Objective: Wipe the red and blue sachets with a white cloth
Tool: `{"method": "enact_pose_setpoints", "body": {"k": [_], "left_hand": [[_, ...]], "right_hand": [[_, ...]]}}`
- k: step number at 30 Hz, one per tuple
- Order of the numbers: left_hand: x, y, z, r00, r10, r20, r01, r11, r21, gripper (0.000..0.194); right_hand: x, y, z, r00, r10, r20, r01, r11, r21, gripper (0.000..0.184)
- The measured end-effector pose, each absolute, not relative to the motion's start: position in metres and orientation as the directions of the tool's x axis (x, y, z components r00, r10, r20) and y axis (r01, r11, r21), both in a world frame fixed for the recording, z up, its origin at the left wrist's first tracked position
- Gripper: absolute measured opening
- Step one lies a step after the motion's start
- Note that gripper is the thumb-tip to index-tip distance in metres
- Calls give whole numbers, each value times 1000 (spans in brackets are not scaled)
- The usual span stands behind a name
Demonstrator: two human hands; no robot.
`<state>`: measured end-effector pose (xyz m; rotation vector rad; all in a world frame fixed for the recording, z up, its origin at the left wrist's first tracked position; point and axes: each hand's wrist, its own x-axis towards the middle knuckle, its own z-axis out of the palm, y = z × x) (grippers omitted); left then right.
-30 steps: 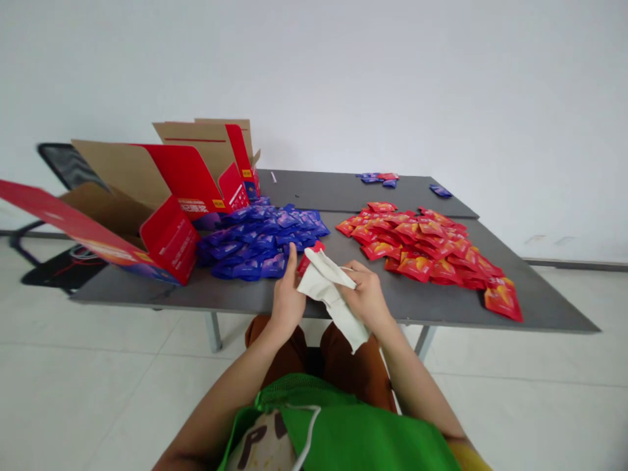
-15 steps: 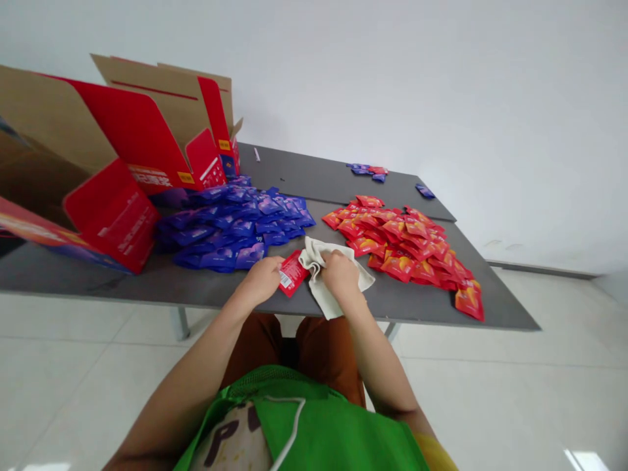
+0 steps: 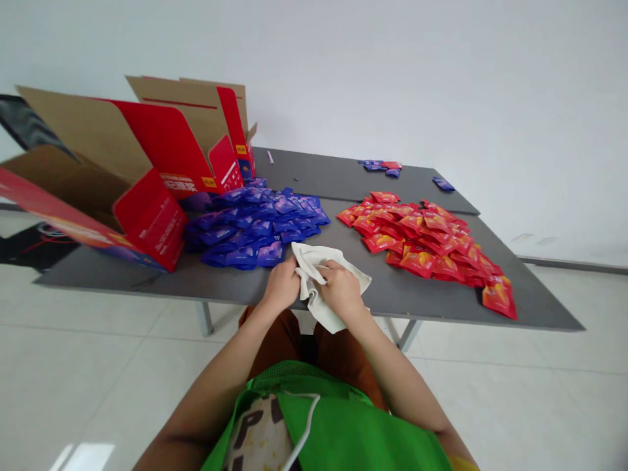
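Note:
A small cream cloth pouch [image 3: 321,284] lies at the near edge of the grey table [image 3: 432,297]. My left hand [image 3: 280,286] pinches its left side with closed fingers. My right hand [image 3: 342,290] grips its middle, fingers curled over the cloth. The red packet that was by my left hand is out of sight, hidden in or behind the pouch. A heap of blue packets [image 3: 255,224] lies just beyond my left hand. A heap of red packets [image 3: 422,239] spreads out to the right of my right hand.
An open red-and-brown cardboard box [image 3: 112,176] lies tipped on the table's left part. A few loose packets [image 3: 383,167] sit at the far edge. A green bag [image 3: 338,425] rests on my lap. White wall behind, pale tiled floor below.
The red packet held by my left hand half a second ago has gone out of sight at the pouch. Both hands have closed together on the cloth. The view has shifted slightly.

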<state>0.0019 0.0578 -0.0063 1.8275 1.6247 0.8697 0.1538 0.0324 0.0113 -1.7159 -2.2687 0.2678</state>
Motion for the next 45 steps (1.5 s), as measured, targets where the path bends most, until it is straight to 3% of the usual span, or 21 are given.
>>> {"method": "enact_pose_setpoints", "body": {"k": [3, 7, 9, 12, 16, 18, 22, 24, 26, 28, 31, 34, 40, 45], "left_hand": [[4, 53, -3, 122, 987, 106, 771, -162, 616, 29], [3, 52, -3, 128, 983, 131, 782, -181, 596, 35], [-1, 55, -4, 176, 977, 119, 765, -212, 608, 35], [-8, 64, -7, 330, 941, 80, 671, -293, 681, 31], [-17, 74, -13, 413, 896, 164, 513, -377, 771, 26], [-19, 75, -16, 390, 905, 167, 490, -358, 795, 26], [-17, 67, -10, 309, 951, 25, 516, -189, 835, 28], [-13, 60, -3, 332, 943, 5, 553, -199, 809, 28], [-10, 54, 2, 365, 930, 39, 592, -264, 762, 41], [-8, 50, 1, 337, 940, 49, 609, -257, 750, 43], [-10, 50, -8, 187, 982, 4, 610, -119, 783, 20], [-15, 51, -15, 3, 1000, -12, 621, 7, 784, 35], [-18, 43, 20, -181, 979, 95, 766, 80, 637, 44], [0, 46, 79, -232, 864, 447, 934, 69, 351, 47]], "right_hand": [[155, 37, 10, -43, 994, 103, 978, 63, -197, 27], [174, 50, 21, 120, 990, 76, 988, -111, -110, 32], [185, 51, 27, 84, 993, 86, 986, -70, -153, 31], [187, 41, 31, -118, 977, 177, 954, 161, -253, 39], [164, 23, 20, -316, 930, 187, 905, 355, -233, 46], [153, 23, 12, -292, 944, 156, 927, 320, -196, 43], [153, 46, 7, -76, 991, 112, 984, 93, -150, 36], [161, 59, 9, 48, 993, 107, 990, -33, -137, 33], [169, 65, 11, 113, 985, 129, 985, -95, -143, 31], [175, 63, 11, 105, 981, 163, 984, -79, -157, 29], [177, 50, 8, 48, 981, 189, 985, -15, -170, 25], [175, 38, 5, 4, 982, 191, 985, 29, -171, 24], [165, 29, 4, -4, 984, 176, 985, 34, -170, 27], [162, 25, 3, -16, 982, 188, 976, 55, -208, 26]]}}
